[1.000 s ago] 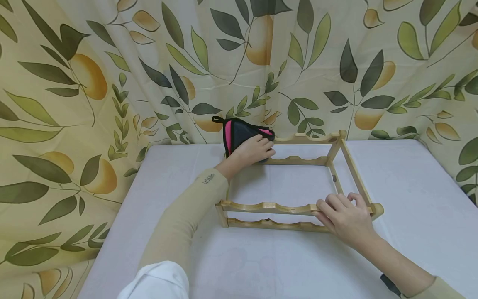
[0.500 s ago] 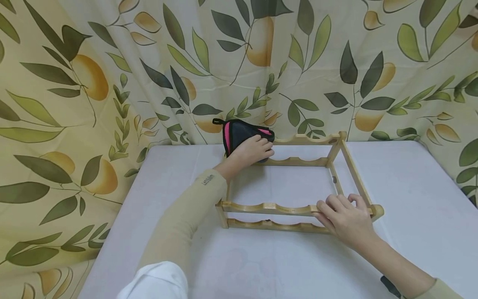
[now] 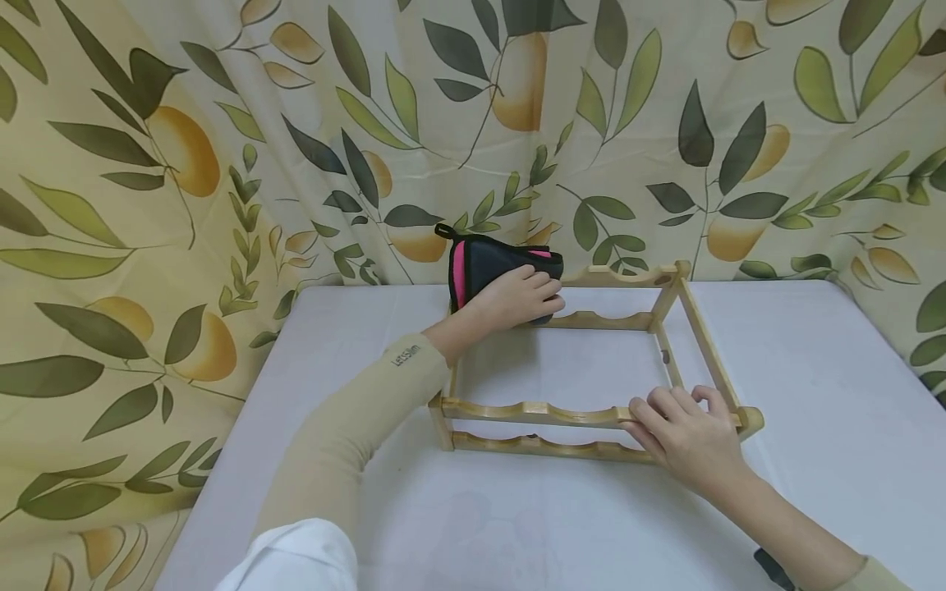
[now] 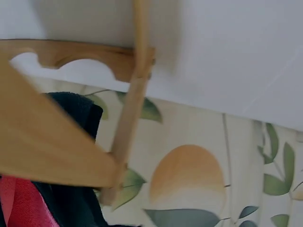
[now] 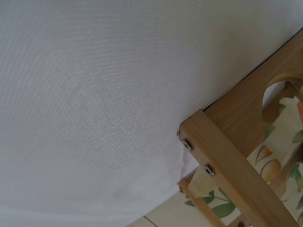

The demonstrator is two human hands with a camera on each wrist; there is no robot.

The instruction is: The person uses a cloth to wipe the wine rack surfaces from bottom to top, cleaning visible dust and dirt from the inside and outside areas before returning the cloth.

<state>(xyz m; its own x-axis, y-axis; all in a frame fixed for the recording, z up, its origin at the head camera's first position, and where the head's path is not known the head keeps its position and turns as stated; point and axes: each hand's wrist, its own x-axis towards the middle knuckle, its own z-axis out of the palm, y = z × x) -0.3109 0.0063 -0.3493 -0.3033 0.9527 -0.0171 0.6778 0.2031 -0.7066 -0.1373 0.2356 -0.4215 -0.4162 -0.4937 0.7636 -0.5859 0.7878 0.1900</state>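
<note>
A wooden rack (image 3: 550, 414) with scalloped rails, like a wine rack, stands on the table. At its back left corner is a dark navy, pouch-like fabric piece (image 3: 491, 258) with pink sides, black edging and a small black loop. My left hand (image 3: 513, 297) grips this fabric piece from the front, its fingers over the lower right part. My right hand (image 3: 687, 431) holds the rack's front upper rail near the right corner, fingers on top and thumb in front. In the left wrist view, the fabric piece (image 4: 71, 208) shows partly behind a rack bar.
A white cloth covers the table (image 3: 517, 517). Behind and to the left hangs a curtain (image 3: 332, 213) printed with leaves and fruit. The right wrist view shows a screwed corner post (image 5: 227, 161) of the rack.
My left hand and the navy fabric piece have shifted slightly to the right along the rack's back rail. My right hand keeps its hold on the front rail.
</note>
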